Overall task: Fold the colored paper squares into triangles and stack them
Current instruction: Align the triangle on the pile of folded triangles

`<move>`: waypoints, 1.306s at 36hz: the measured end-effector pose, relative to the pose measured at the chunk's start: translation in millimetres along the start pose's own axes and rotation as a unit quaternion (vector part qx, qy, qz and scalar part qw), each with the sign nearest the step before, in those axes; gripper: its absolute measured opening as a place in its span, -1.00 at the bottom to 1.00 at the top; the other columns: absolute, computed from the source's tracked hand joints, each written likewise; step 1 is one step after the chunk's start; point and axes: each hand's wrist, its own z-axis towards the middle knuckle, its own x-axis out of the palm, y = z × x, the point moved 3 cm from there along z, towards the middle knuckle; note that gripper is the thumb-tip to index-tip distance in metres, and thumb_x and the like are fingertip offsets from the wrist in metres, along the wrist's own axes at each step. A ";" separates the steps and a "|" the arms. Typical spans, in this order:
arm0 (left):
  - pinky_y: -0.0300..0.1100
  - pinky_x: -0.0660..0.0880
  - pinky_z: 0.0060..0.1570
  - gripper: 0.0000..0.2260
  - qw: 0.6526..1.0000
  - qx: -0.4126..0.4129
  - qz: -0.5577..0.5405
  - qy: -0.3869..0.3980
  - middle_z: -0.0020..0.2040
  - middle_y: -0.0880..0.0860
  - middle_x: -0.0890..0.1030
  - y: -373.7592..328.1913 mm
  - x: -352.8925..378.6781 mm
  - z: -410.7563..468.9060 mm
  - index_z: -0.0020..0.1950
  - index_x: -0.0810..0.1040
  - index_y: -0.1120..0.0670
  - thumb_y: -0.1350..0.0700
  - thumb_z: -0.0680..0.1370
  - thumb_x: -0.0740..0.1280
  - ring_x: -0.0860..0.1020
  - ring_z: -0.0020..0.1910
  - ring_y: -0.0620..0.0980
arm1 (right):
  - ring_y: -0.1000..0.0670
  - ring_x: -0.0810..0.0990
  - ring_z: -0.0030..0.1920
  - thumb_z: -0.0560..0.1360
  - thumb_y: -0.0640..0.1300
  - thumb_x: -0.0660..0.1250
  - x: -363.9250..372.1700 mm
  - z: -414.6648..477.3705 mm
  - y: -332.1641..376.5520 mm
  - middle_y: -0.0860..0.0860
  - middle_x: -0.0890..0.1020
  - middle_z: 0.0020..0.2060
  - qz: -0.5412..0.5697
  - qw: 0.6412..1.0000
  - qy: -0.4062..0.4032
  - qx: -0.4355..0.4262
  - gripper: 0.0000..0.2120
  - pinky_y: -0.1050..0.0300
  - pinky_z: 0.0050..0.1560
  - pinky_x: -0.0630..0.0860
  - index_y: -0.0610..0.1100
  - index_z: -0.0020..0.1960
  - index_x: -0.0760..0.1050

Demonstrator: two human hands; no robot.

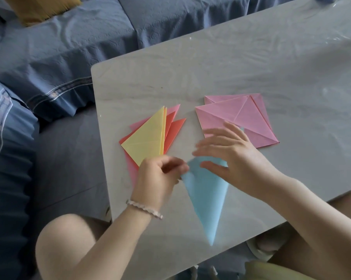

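Observation:
A light blue paper (206,197) folded into a triangle lies near the front of the grey table (251,67), its tip pointing toward me. My left hand (160,178) pinches its upper left corner. My right hand (229,150) hovers over its upper edge with fingers spread and straight; it is blurred. To the left lies a stack of folded triangles (148,140), yellow on top of orange and pink ones. At the right sits a pile of creased pink squares (241,116), partly hidden by my right fingers.
The table is covered with clear plastic film that wrinkles at the far right (332,47). A blue sofa (59,57) with a mustard cushion (41,9) stands behind and left. My knees (63,239) show under the table's front edge.

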 end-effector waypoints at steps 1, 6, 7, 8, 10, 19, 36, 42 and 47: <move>-0.46 0.42 -0.43 -0.82 0.999 -0.028 -0.025 -0.028 -0.51 -0.14 0.57 7.0 -4.1 5.2 -0.33 0.59 0.07 0.31 0.42 0.41 0.49 -0.53 -0.25 | 0.01 0.38 0.25 0.43 0.07 0.20 2.9 -0.3 -1.9 0.01 0.62 0.09 -0.016 1.000 0.002 0.005 -0.65 0.00 0.37 0.16 -0.05 0.08 0.61; -0.30 0.44 -0.40 -0.80 0.988 -0.079 0.018 -0.135 -0.39 -0.03 0.61 43.6 -22.8 21.6 -0.34 0.59 0.00 0.26 0.43 0.42 0.54 -0.50 -0.11 | -0.06 0.44 0.31 0.50 0.06 0.12 34.4 -17.3 3.3 -0.05 0.53 0.25 -0.030 0.996 0.079 -0.001 -0.57 -0.13 0.32 0.26 -0.11 0.23 0.52; -0.26 0.46 -0.36 -0.80 0.986 -0.081 0.036 -0.141 -0.38 -0.02 0.61 48.9 -23.8 22.9 -0.34 0.58 -0.01 0.25 0.43 0.42 0.54 -0.48 -0.07 | -0.04 0.47 0.28 0.50 0.05 0.10 44.3 -23.4 5.7 -0.04 0.54 0.24 -0.034 0.994 0.101 -0.007 -0.58 -0.13 0.29 0.29 -0.11 0.22 0.53; -0.24 0.47 -0.32 -0.80 0.985 -0.086 0.051 -0.142 -0.38 -0.03 0.61 53.1 -23.6 24.0 -0.34 0.58 -0.01 0.25 0.43 0.42 0.55 -0.46 -0.05 | -0.01 0.50 0.26 0.51 0.05 0.08 53.6 -29.6 7.6 -0.02 0.56 0.22 -0.038 0.992 0.124 -0.009 -0.58 -0.09 0.28 0.30 -0.10 0.21 0.54; -0.22 0.49 -0.26 -0.81 0.982 -0.091 0.081 -0.143 -0.37 -0.06 0.60 60.1 -22.0 24.9 -0.34 0.58 0.01 0.24 0.43 0.41 0.56 -0.40 -0.03 | 0.04 0.54 0.20 0.50 0.05 0.06 68.0 -40.1 9.0 0.03 0.59 0.18 -0.039 0.986 0.165 0.004 -0.57 0.05 0.26 0.32 -0.08 0.17 0.57; -0.24 0.44 -0.22 -0.93 0.977 -0.080 0.133 -0.145 -0.33 0.02 0.61 70.4 -19.1 27.8 -0.21 0.66 0.15 0.25 0.44 0.38 0.58 -0.30 0.04 | 0.06 0.62 0.06 0.45 0.06 0.03 90.8 -32.7 5.6 0.00 0.65 0.05 -0.123 0.980 0.139 0.069 -0.52 0.11 0.09 0.51 -0.15 0.01 0.65; -0.26 0.38 -0.29 -0.94 0.978 -0.073 0.133 -0.142 -0.37 0.02 0.61 76.5 -21.1 32.1 -0.20 0.67 0.16 0.23 0.43 0.39 0.58 -0.30 0.04 | -0.01 0.16 0.43 0.62 -0.05 0.04 97.1 53.4 -44.7 -0.03 0.28 0.42 -0.154 0.968 0.144 0.140 -0.59 0.16 0.35 0.06 -0.21 0.41 0.24; -0.26 0.38 -0.26 -0.93 0.978 -0.071 0.135 -0.143 -0.33 0.05 0.62 76.7 -20.1 32.3 -0.18 0.67 0.15 0.21 0.44 0.39 0.58 -0.28 0.05 | -0.01 0.07 0.46 0.62 -0.02 0.05 92.4 57.8 -49.3 0.01 0.26 0.44 -0.161 0.959 0.182 0.144 -0.57 0.17 0.34 0.00 -0.15 0.44 0.22; -0.27 0.40 -0.25 -0.93 0.977 -0.065 0.138 -0.151 -0.34 0.00 0.61 78.1 -19.8 31.5 -0.21 0.66 0.14 0.23 0.44 0.39 0.58 -0.31 0.02 | 0.00 -0.19 0.50 0.59 0.15 0.01 88.0 35.9 -48.3 -0.01 -0.04 0.52 -0.175 0.951 0.232 0.109 -0.38 0.11 0.43 -0.17 -0.14 0.52 -0.05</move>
